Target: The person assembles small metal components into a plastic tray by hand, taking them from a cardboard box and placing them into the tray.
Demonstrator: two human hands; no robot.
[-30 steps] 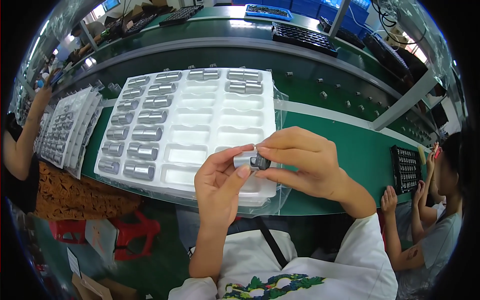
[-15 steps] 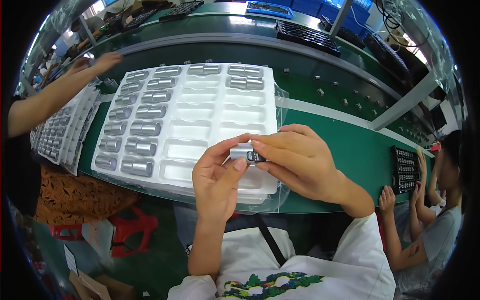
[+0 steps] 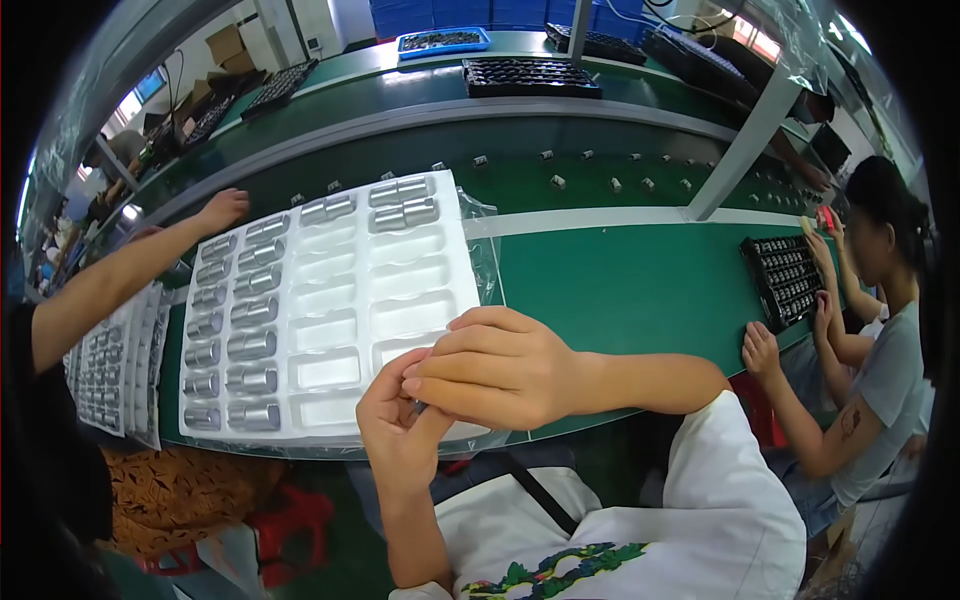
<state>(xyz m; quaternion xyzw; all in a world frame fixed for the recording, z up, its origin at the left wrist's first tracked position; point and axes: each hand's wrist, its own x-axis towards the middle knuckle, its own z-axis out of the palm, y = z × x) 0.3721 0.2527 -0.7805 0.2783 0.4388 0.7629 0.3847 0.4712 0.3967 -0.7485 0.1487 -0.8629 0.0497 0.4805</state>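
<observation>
My left hand [image 3: 400,425] and my right hand [image 3: 500,370] are closed together over the near right part of a white moulded tray [image 3: 462,285]. Between them is a small silver cylinder with a black end piece; my fingers now cover nearly all of it, leaving a dark sliver [image 3: 420,406] in sight. My right fingers lie across the top, while my left fingers and thumb cup it from the left. Silver cylinders [image 3: 252,345] lie on their sides along the tray's two left columns, with a few at the far ends of the other columns.
At the left, a co-worker's arm [image 3: 130,258] reaches over the bench beside more stacked trays [image 3: 105,370]. Small metal parts [image 3: 558,182] stand along the green conveyor. To the right, another person's hand [image 3: 762,350] is near a black tray [image 3: 780,280]. A metal post [image 3: 745,145] rises from the bench.
The view has swung to the right. My right hand has turned over and folded across the cylinder, which showed plainly before and is now mostly covered.
</observation>
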